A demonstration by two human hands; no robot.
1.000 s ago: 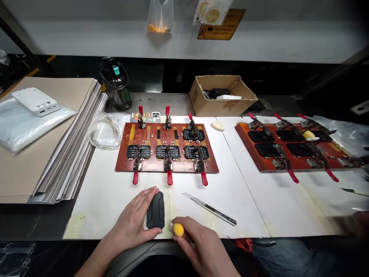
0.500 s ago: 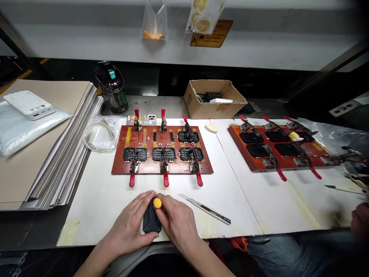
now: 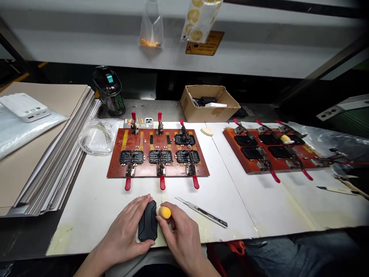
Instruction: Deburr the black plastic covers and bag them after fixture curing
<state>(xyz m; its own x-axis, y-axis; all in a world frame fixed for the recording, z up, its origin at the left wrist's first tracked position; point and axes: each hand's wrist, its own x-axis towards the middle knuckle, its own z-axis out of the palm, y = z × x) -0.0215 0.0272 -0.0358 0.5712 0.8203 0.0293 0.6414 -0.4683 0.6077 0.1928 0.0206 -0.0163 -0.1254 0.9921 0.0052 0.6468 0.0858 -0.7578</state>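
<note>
A black rectangular casing (image 3: 148,222) with screw holes at its corners lies on the white work surface close to the front edge. My left hand (image 3: 127,227) grips it along the left side, fingertips at its top and thumb at its lower right corner. Between the fingers of my right hand (image 3: 181,231) is a small tool with a rounded yellow end (image 3: 164,212) and a whitish part beside the casing's right edge; its exact kind is unclear. To the right of that hand lies a utility knife (image 3: 201,211), its blade towards the upper left.
Ahead is a reddish-brown fixture board (image 3: 158,171) with red-handled clamps and black parts. A similar board (image 3: 248,166) lies right. Behind are a cardboard box (image 3: 211,109) and a dark bottle (image 3: 111,94); stacked sheets (image 3: 62,154) stand left. A pale wedge (image 3: 206,132) lies between.
My right hand has shifted right, off the casing's top face, tilting the yellow end rightward. More of the casing shows; my left hand still grips it. The whole view has shifted slightly.
</note>
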